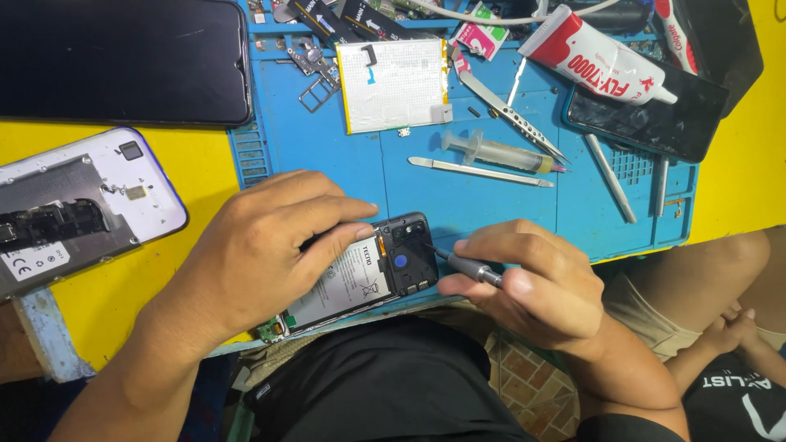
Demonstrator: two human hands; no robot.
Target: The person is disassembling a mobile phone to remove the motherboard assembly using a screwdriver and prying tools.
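The left hand [262, 245] clamps its fingers [336, 237] over an opened phone [360, 274], pinning it at the near edge of the blue mat [426, 196] on the yellow bench [106, 286]. The phone lies back-up, showing a white battery and a black camera cover with a blue dot. The right hand [532, 282] pinches a small screwdriver [463, 263], its tip touching the camera cover. Farther off lie a syringe [495, 152], a loose battery [395, 83] and a glue tube [598, 57].
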